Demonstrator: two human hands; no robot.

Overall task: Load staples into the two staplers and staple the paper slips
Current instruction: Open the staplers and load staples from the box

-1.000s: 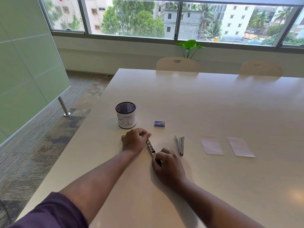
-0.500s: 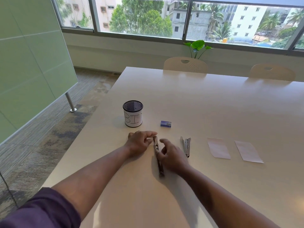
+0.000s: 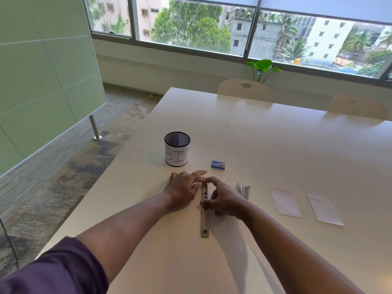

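A metal stapler point(image 3: 205, 217) lies unfolded flat on the table, pointing away from me. My right hand point(image 3: 222, 198) arches over its far half, thumb and forefinger pinching it at the middle and far end. My left hand point(image 3: 184, 188) rests on the table just left of it, fingers stretched toward its far tip. A second stapler point(image 3: 244, 190) lies to the right. A small blue staple box point(image 3: 218, 165) sits beyond my hands. Two paper slips point(image 3: 286, 201) point(image 3: 324, 209) lie further right.
A black mesh cup point(image 3: 177, 148) with a white label reading "BI" stands behind my left hand. The table's left edge point(image 3: 118, 172) drops to the carpet. Two chairs point(image 3: 246, 90) stand at the far side, with a green plant point(image 3: 263, 67) behind them.
The stapler went from angled and half folded between my hands to lying straight and fully unfolded. My right hand slid forward along it; my left hand's fingers uncurled.
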